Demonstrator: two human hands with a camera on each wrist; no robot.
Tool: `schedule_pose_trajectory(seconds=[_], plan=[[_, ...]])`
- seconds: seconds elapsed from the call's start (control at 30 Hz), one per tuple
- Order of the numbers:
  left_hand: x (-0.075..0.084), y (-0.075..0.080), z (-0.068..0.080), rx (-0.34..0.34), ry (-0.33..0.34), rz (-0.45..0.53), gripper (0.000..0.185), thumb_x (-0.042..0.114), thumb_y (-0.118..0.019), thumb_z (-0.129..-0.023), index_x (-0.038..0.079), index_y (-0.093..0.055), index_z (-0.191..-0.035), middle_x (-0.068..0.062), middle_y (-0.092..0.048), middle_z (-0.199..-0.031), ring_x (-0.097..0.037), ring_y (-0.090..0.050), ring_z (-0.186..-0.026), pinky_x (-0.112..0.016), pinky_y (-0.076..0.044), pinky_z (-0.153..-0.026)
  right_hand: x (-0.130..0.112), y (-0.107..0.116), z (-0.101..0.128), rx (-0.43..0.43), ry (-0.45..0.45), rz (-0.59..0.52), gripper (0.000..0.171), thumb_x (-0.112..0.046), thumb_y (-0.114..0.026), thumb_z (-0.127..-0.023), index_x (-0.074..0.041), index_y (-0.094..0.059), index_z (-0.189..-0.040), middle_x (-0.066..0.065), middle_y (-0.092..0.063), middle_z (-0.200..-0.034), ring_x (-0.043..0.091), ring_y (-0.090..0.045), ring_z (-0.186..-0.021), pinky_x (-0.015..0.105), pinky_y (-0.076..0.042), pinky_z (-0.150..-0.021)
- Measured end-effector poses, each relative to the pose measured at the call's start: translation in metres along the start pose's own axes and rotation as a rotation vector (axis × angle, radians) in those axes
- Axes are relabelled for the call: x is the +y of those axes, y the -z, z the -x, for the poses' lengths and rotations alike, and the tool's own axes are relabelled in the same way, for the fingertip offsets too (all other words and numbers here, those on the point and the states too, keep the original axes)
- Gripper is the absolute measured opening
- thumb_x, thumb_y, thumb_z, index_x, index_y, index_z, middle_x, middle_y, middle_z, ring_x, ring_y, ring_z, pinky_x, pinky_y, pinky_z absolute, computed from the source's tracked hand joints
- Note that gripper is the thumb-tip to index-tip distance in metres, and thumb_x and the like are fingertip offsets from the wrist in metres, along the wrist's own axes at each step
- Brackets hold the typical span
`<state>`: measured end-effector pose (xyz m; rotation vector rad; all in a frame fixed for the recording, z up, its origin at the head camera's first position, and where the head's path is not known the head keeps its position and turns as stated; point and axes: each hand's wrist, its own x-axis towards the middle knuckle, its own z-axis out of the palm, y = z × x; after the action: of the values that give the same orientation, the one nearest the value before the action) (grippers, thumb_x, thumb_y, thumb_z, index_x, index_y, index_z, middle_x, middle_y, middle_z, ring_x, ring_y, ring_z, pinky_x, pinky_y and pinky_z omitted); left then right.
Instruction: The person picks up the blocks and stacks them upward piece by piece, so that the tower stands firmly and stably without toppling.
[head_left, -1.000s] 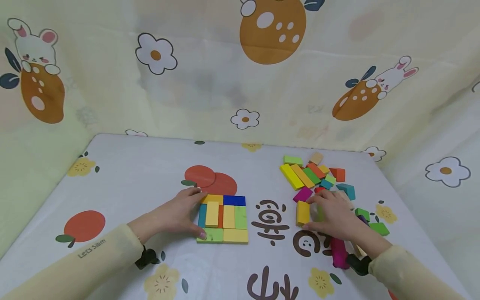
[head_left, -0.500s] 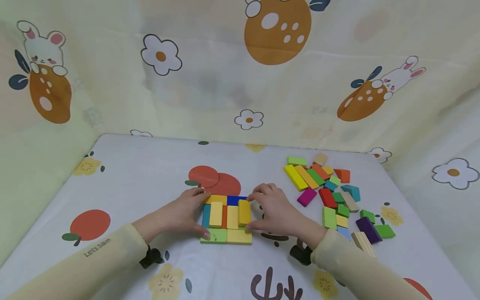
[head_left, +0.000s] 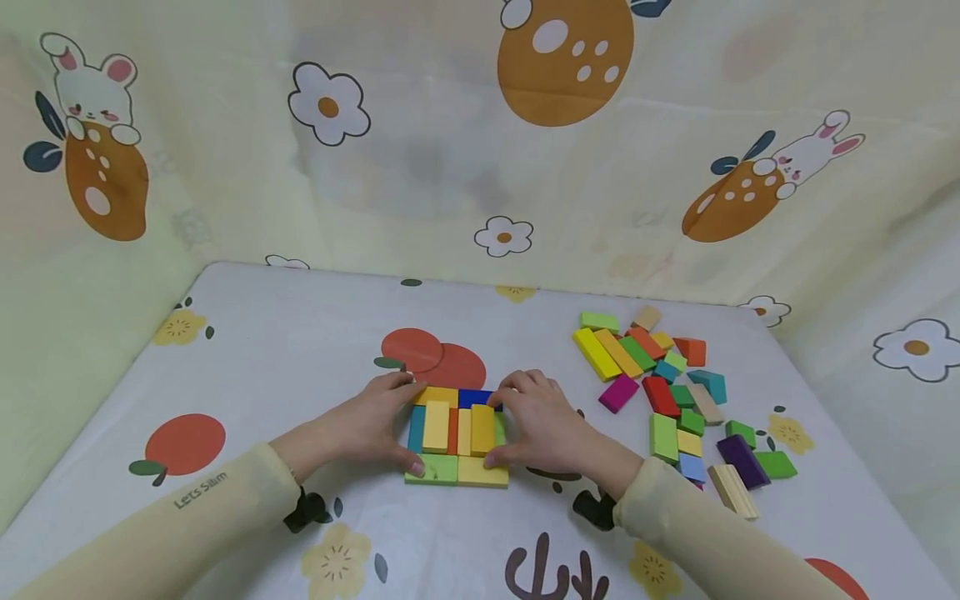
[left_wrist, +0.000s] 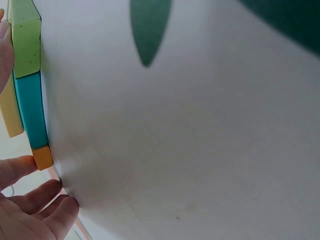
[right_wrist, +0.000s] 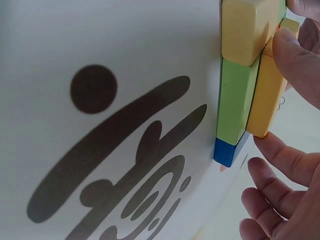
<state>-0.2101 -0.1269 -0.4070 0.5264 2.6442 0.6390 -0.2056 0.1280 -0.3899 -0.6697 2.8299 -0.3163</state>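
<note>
A flat square of coloured blocks (head_left: 454, 471) lies on the printed cloth at table centre. My right hand (head_left: 498, 429) pinches a yellow-orange block (head_left: 482, 428) between thumb and fingers and holds it flat on top of the square's right part, over a green block (right_wrist: 235, 100) and beside a blue block (right_wrist: 227, 150). The right wrist view shows that yellow-orange block (right_wrist: 265, 100) pressed against the green one. My left hand (head_left: 405, 425) rests against the square's left edge, thumb at the light green corner block (left_wrist: 25, 40) and fingers near the orange corner (left_wrist: 42, 157).
Several loose blocks (head_left: 660, 396) in many colours lie scattered to the right, with a purple block (head_left: 741, 460) and a pale wooden block (head_left: 732, 490) nearest me. A patterned cloth wall (head_left: 480, 167) encloses the table on three sides.
My right hand took a yellow-orange block from the loose pile, carried it left and set it down onto the square. The left hand stayed at the square's left edge.
</note>
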Motion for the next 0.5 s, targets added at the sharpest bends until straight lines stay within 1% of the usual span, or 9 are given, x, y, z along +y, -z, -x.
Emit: schedule_pose_trajectory(seconds=[0.23,0.5], plan=[[0.0025,0.0013,-0.0001,-0.004,0.006,-0.006,0.110,0.046,-0.093,-0.068,0.007,-0.040,-0.156,-0.019,-0.034,-0.162,-0.037,-0.032,-0.150,-0.054,-0.049,-0.111,0.0005,0.0004,0.0009,-0.008,-0.005,-0.008,0.067,-0.050,-0.089,-0.073,-0.013,-0.069,-0.124,0.011,-0.058,-0.134,0.032,-0.045,-0.132,0.055,-0.041,-0.112],[0.0012,0.0006,-0.0014,-0.007,0.002,-0.016,0.110,0.047,-0.092,-0.069,0.006,-0.040,-0.156,-0.020,-0.034,-0.162,-0.037,-0.032,-0.150,-0.055,-0.049,-0.111,0.0019,-0.0001,0.0005,0.000,0.019,-0.023,0.068,-0.051,-0.089,-0.073,-0.011,-0.068,-0.124,0.012,-0.058,-0.134,0.033,-0.046,-0.130,0.056,-0.042,-0.111]])
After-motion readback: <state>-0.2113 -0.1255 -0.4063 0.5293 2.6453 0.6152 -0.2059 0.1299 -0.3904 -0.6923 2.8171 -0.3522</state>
